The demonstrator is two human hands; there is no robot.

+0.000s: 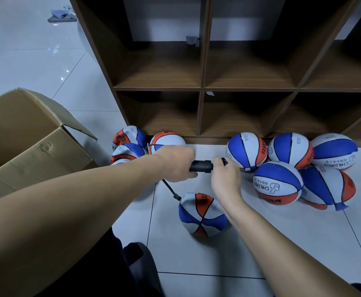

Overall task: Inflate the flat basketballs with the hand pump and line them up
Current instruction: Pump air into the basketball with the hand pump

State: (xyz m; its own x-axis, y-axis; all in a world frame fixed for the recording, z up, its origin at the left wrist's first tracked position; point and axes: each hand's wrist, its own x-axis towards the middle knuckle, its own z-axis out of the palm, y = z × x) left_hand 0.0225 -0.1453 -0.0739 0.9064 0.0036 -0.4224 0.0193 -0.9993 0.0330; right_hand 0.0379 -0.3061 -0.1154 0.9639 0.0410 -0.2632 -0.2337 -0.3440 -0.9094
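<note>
Nearest on the tile floor (282, 243) lies a dented, half-flat basketball (201, 214) in blue, white and orange panels, a thin black hose (171, 190) running into its top. Above it the left hand (176, 163) grips the black hand pump (201, 166) by its barrel, while the right hand (224, 176) curls round the handle end. Farther right, five round inflated balls (291, 166) cluster before the wooden shelf (203, 88).

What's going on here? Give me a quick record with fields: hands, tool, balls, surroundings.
left hand: grips the black pump barrel
right hand: holds the pump's handle end
hose: runs from the pump to the ball being filled, which looks dented
round balls: five clustered right, touching
flat balls: piled left, by the shelf
surroundings: cardboard box, wooden cubby shelf, tiled floor
</note>
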